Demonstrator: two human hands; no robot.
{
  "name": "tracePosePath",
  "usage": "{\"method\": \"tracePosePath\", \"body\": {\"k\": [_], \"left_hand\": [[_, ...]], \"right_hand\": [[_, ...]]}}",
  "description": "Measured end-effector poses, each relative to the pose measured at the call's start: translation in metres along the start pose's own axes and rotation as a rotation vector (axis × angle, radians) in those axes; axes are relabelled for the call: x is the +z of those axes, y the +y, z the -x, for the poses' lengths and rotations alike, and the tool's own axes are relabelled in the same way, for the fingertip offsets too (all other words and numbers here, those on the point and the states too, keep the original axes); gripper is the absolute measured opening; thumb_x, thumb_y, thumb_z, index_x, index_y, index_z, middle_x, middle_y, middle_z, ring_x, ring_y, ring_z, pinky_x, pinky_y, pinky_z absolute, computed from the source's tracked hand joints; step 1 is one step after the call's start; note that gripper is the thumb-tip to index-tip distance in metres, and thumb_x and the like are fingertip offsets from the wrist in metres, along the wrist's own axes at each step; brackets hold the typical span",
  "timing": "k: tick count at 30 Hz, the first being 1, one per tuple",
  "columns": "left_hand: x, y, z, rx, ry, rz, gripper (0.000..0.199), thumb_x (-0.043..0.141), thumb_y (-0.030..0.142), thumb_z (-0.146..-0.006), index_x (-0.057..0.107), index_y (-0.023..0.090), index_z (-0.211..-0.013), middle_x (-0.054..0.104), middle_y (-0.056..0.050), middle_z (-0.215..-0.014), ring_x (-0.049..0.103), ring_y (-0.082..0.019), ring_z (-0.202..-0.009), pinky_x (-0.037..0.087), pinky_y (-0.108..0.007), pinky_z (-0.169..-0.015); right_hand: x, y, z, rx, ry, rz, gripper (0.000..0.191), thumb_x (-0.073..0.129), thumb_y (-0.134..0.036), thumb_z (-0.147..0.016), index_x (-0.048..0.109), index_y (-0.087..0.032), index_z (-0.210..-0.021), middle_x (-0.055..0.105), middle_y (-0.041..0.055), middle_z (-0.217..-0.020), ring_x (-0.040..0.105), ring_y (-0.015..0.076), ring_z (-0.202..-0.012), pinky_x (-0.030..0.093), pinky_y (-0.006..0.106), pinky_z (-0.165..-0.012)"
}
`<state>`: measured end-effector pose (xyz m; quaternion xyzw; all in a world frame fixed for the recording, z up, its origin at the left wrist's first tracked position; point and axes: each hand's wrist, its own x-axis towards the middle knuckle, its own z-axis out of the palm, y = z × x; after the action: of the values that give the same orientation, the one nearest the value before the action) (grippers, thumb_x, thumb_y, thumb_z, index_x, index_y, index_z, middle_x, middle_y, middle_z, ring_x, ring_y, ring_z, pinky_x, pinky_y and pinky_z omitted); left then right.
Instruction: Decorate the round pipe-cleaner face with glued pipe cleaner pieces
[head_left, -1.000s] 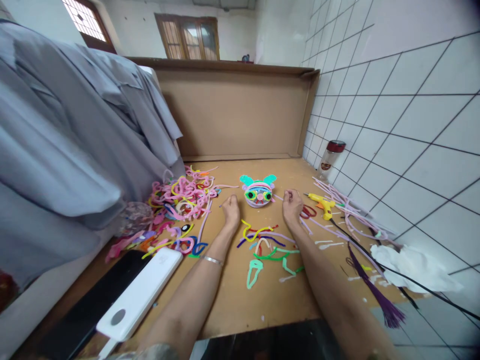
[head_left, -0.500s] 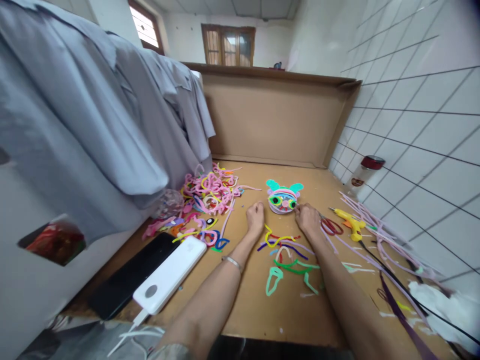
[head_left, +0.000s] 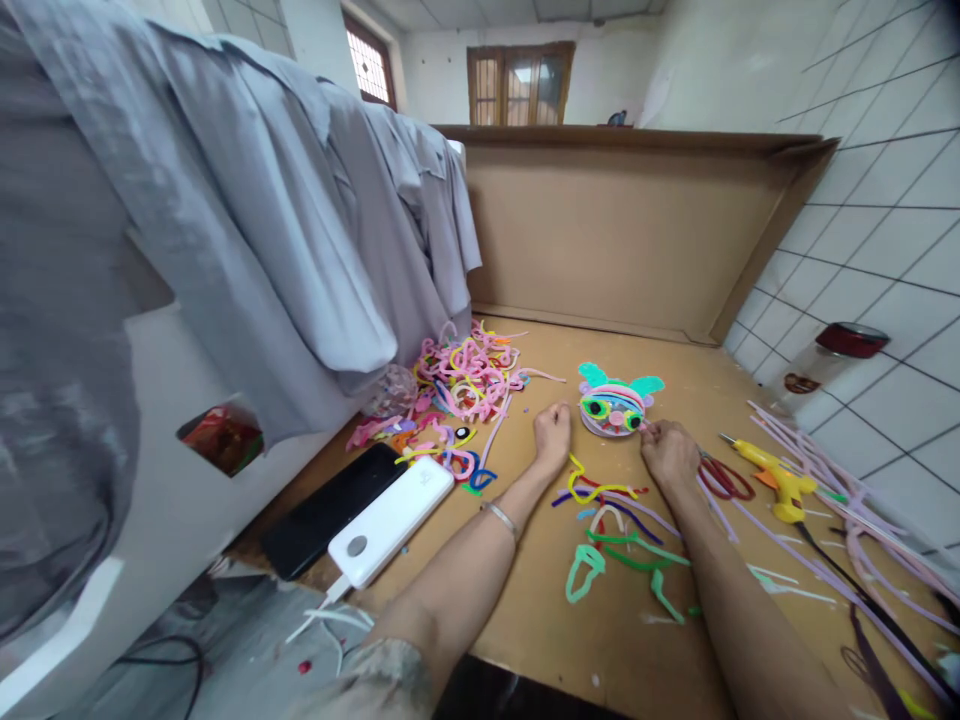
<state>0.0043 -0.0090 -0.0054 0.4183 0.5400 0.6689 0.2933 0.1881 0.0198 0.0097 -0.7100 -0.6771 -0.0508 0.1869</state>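
Note:
A pipe-cleaner animal head stands on the table, with green ears, yellow-ringed black eyes and pink and blue bands. Just left of it and a little nearer, my left hand rests as a closed fist, apart from the head, with nothing showing in it. My right hand is at the head's lower right side, fingertips pinched together. A small pinkish bit shows at those fingertips; I cannot tell whether it is part of the head. Between my forearms lie loose pipe cleaners: a yellow one, green pieces and a green loop.
A tangled pipe-cleaner heap lies left, behind a white power bank and a black slab. To the right are red-handled scissors, a yellow glue gun with its cord, lilac pipe cleaners and a red-lidded jar.
The view has turned left, so everything sits farther right in the picture. Both hands keep nearly the same places beside the animal head, fist and pinch unchanged.

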Motion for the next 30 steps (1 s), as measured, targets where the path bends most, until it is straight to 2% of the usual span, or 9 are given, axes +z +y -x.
{"method": "tracePosePath", "body": {"k": [5, 12, 14, 17, 20, 23, 24, 27, 30], "left_hand": [[0.000, -0.005, -0.002, 0.013, 0.014, -0.005, 0.040, 0.046, 0.040, -0.085, 0.031, 0.021, -0.053, 0.026, 0.005, -0.052, 0.027, -0.012, -0.056, 0.022, -0.028, -0.057], [-0.005, -0.003, -0.005, -0.012, 0.048, -0.002, 0.038, 0.046, 0.036, -0.087, 0.037, 0.022, -0.053, 0.035, 0.004, -0.052, 0.034, -0.013, -0.056, 0.028, -0.028, -0.060], [-0.006, -0.001, -0.004, -0.021, 0.060, -0.011, 0.037, 0.044, 0.034, -0.089, 0.042, 0.022, -0.054, 0.042, 0.002, -0.053, 0.040, -0.015, -0.057, 0.032, -0.029, -0.063], [-0.007, 0.000, -0.002, 0.011, 0.039, -0.038, 0.030, 0.046, 0.025, -0.088, 0.050, 0.021, -0.059, 0.054, -0.001, -0.062, 0.050, -0.017, -0.064, 0.037, -0.030, -0.072], [-0.014, 0.001, -0.006, 0.027, 0.026, -0.074, 0.022, 0.050, 0.015, -0.083, 0.055, 0.021, -0.062, 0.059, -0.003, -0.067, 0.055, -0.018, -0.071, 0.040, -0.030, -0.076], [-0.031, 0.011, -0.019, 0.037, 0.037, -0.138, 0.014, 0.056, 0.011, -0.077, 0.059, 0.019, -0.066, 0.059, -0.002, -0.065, 0.054, -0.018, -0.066, 0.041, -0.031, -0.075], [-0.040, 0.017, -0.026, 0.062, 0.007, -0.229, 0.012, 0.057, 0.010, -0.075, 0.061, 0.019, -0.069, 0.060, -0.002, -0.065, 0.054, -0.017, -0.064, 0.042, -0.031, -0.074], [-0.076, 0.050, -0.049, 0.108, -0.045, -0.320, 0.012, 0.061, 0.007, -0.070, 0.066, 0.017, -0.073, 0.064, -0.002, -0.069, 0.056, -0.016, -0.064, 0.044, -0.029, -0.074], [-0.119, 0.090, -0.065, 0.219, -0.167, -0.783, 0.013, 0.061, 0.018, -0.075, 0.071, 0.019, -0.083, 0.069, -0.003, -0.077, 0.063, -0.018, -0.075, 0.046, -0.030, -0.079]], "right_hand": [[0.000, 0.003, 0.004, -0.023, 0.059, -0.034, 0.028, 0.050, -0.032, -0.091, 0.070, -0.014, -0.085, 0.069, 0.0150, -0.092, 0.062, 0.0242, -0.082, 0.036, 0.031, -0.065], [-0.007, 0.003, 0.011, 0.065, 0.181, -0.094, 0.024, 0.051, -0.031, -0.086, 0.065, -0.016, -0.074, 0.065, 0.0120, -0.080, 0.054, 0.0203, -0.069, 0.028, 0.030, -0.058], [-0.014, 0.000, 0.014, 0.021, 0.275, -0.129, 0.025, 0.049, -0.031, -0.085, 0.060, -0.017, -0.066, 0.061, 0.0096, -0.073, 0.051, 0.0194, -0.066, 0.028, 0.030, -0.059], [-0.027, -0.004, 0.020, -0.145, 0.454, -0.172, 0.030, 0.044, -0.032, -0.087, 0.050, -0.020, -0.059, 0.056, 0.0073, -0.067, 0.049, 0.0198, -0.068, 0.031, 0.032, -0.066], [-0.037, -0.004, 0.024, -0.247, 0.553, -0.190, 0.033, 0.044, -0.035, -0.087, 0.043, -0.022, -0.057, 0.051, 0.0057, -0.062, 0.048, 0.0202, -0.068, 0.031, 0.034, -0.069], [-0.041, 0.000, 0.027, -0.265, 0.615, -0.206, 0.031, 0.046, -0.036, -0.086, 0.044, -0.022, -0.058, 0.048, 0.0053, -0.061, 0.048, 0.0210, -0.068, 0.030, 0.035, -0.070], [-0.041, 0.001, 0.028, -0.270, 0.631, -0.209, 0.030, 0.047, -0.037, -0.086, 0.047, -0.022, -0.060, 0.049, 0.0057, -0.062, 0.048, 0.0217, -0.069, 0.030, 0.035, -0.070], [-0.038, 0.004, 0.029, -0.306, 0.659, -0.215, 0.025, 0.047, -0.034, -0.087, 0.052, -0.020, -0.067, 0.052, 0.0074, -0.067, 0.049, 0.0230, -0.072, 0.031, 0.036, -0.070], [-0.033, 0.005, 0.030, -0.392, 0.706, -0.231, 0.023, 0.049, -0.031, -0.087, 0.052, -0.020, -0.068, 0.053, 0.0060, -0.066, 0.048, 0.0215, -0.069, 0.029, 0.034, -0.067]]}}
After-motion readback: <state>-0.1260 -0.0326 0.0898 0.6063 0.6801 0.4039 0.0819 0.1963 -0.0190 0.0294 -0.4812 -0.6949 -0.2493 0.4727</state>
